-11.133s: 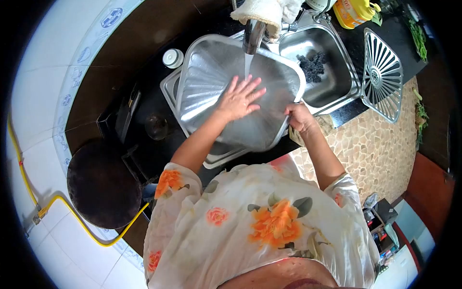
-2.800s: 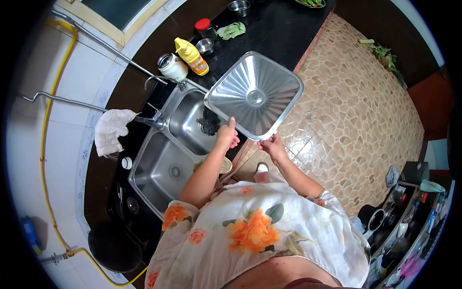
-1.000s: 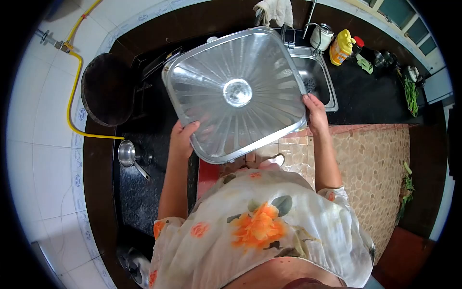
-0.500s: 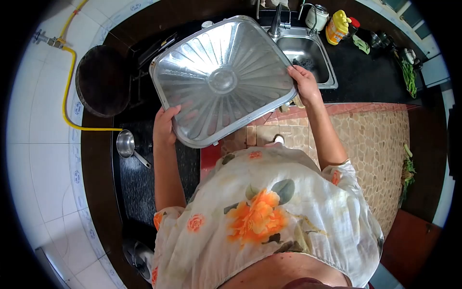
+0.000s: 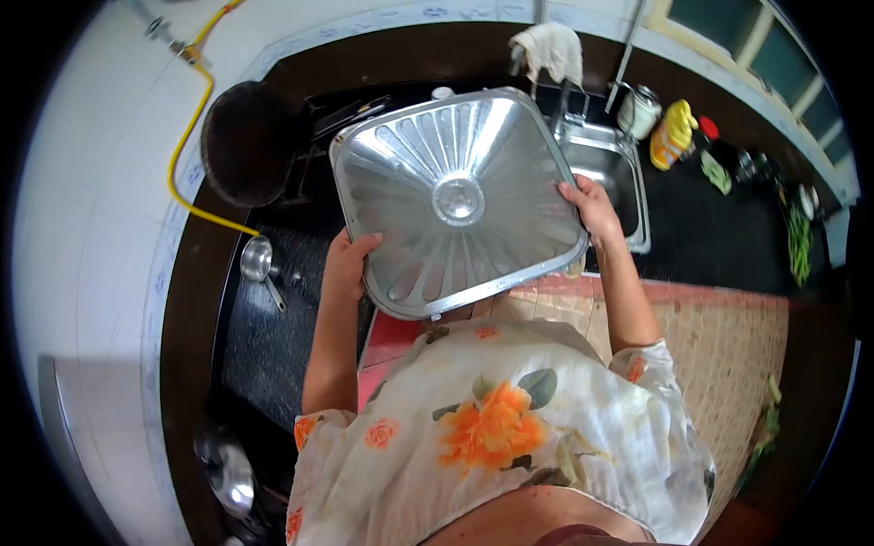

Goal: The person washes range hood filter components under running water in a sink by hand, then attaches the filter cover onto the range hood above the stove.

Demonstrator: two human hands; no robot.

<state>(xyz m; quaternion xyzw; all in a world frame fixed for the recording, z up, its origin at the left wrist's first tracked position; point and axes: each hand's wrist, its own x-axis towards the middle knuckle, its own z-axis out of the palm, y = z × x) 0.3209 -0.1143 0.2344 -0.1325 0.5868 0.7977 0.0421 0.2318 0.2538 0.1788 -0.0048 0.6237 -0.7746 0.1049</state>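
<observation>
A large square metal tray (image 5: 419, 227) with ribs fanning out from a round centre is held up in front of me, its broad face toward the camera. My left hand (image 5: 346, 262) grips its left edge, the thumb lying over the rim and the other fingers hidden behind. On the opposite edge my right hand (image 5: 594, 211) is closed round the rim near the sink (image 5: 645, 218). The tray covers part of the counter and the sink's left side.
Left on the black counter (image 5: 259, 350) lies a small steel saucepan (image 5: 257, 258). A dark wok (image 5: 250, 146) stands behind it, near a yellow hose (image 5: 173, 173). Beyond the sink are a yellow bottle (image 5: 672, 135), a white jar (image 5: 639, 113) and green vegetables (image 5: 799, 244). A cloth (image 5: 552, 53) hangs above the tap.
The camera view has tilted up, showing more wall and the hanging cloth. The tray sits lower in view and is turned slightly, with both hands still on its edges.
</observation>
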